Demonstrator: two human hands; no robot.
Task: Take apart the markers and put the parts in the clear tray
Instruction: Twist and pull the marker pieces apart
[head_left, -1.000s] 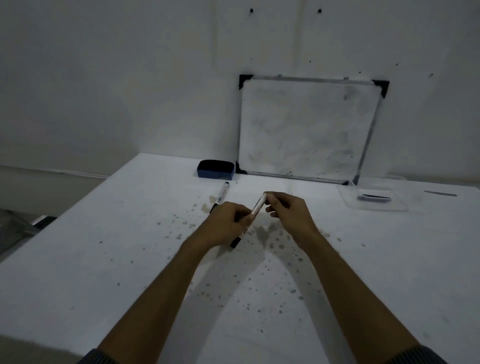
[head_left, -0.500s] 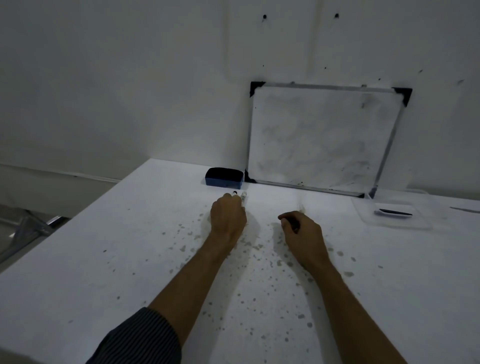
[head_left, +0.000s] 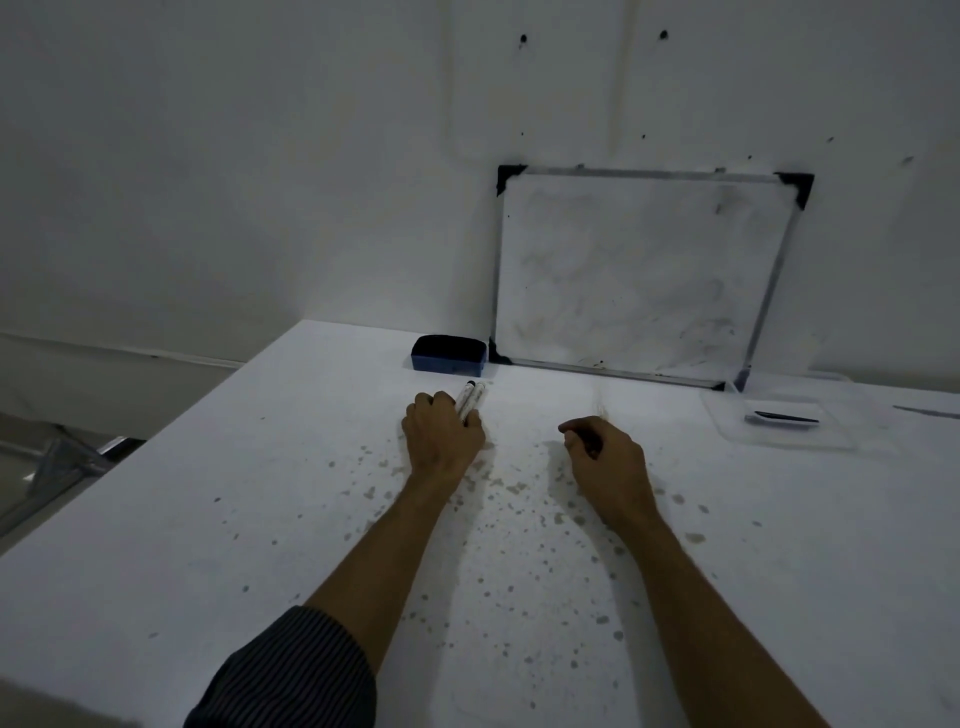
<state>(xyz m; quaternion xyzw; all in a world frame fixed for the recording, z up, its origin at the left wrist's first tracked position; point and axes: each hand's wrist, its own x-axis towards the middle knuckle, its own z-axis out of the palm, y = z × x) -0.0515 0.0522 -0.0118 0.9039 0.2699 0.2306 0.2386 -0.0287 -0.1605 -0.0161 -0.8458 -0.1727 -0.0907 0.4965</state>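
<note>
Two white markers (head_left: 471, 398) lie side by side on the white table (head_left: 270, 519), pointing at the eraser. My left hand (head_left: 441, 436) rests on the table with its fingers curled over their near ends; which one it grips I cannot tell. My right hand (head_left: 610, 460) sits to the right, closed around a small dark piece (head_left: 590, 445) that is mostly hidden in the fingers. The clear tray (head_left: 836, 439) stands at the far right, apart from both hands, with a dark marker part (head_left: 784, 417) in it.
A blue eraser (head_left: 449, 354) sits just beyond the markers. A small whiteboard (head_left: 639, 270) leans on the wall behind it. A thin dark stick (head_left: 930, 413) lies past the tray. The table's left edge drops off to a metal frame (head_left: 57, 467).
The hands were together pulling on one marker above the table. They have since parted: the left went forward and down beside the second marker, the right drew back holding the dark piece.
</note>
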